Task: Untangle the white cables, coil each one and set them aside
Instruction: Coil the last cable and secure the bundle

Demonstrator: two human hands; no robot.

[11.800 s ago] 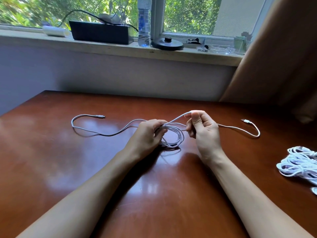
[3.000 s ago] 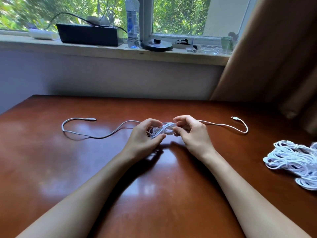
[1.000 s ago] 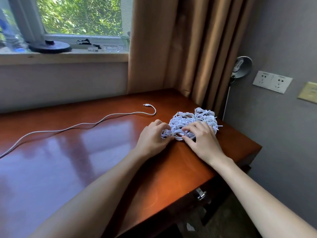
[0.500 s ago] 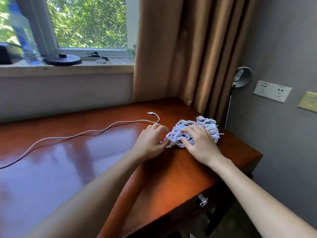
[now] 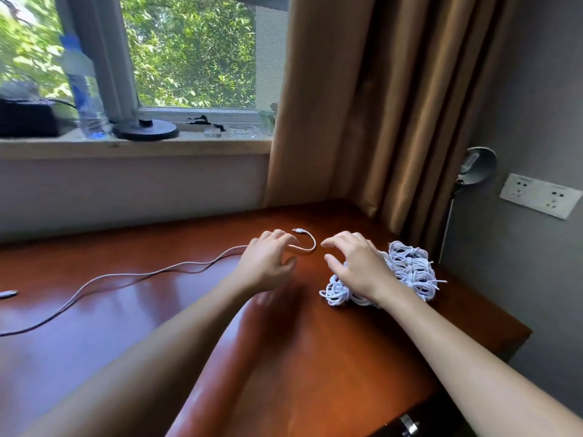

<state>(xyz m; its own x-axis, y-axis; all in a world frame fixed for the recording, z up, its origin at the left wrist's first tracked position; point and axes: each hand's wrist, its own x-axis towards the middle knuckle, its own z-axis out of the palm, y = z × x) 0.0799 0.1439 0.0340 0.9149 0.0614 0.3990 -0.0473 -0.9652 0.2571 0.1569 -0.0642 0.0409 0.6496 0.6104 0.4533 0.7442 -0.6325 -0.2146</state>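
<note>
Two hands hover low over the counter (image 5: 315, 357), both released, fingers spread and loosely bent, gripping nothing. The left hand (image 5: 268, 263) is over the loose cable (image 5: 157, 269) just behind its hooked end, where the plug (image 5: 298, 230) lies. Whether the fingertips touch the cable I cannot tell. The right hand (image 5: 358, 263) is above the near-left edge of the pile of coiled cables (image 5: 410, 269), which sits by the counter's right corner, close to the curtain (image 5: 378, 105).

The step, as I judge it, is starting on the loose cable. It is best to pinch it right behind the plug with the left hand — not mid-length — and to move the right hand clear of the pile to feed. Draw the slack in along the counter, since the cable trails far to the left and out of view. Lay loops of even size so no twist builds up. Keep the winding well apart from the pile, because a stray loop could snag a finished coil and drag it toward the edge. A second plug (image 5: 8, 293) lies at the far left — likely the tail to tuck in last.
</note>
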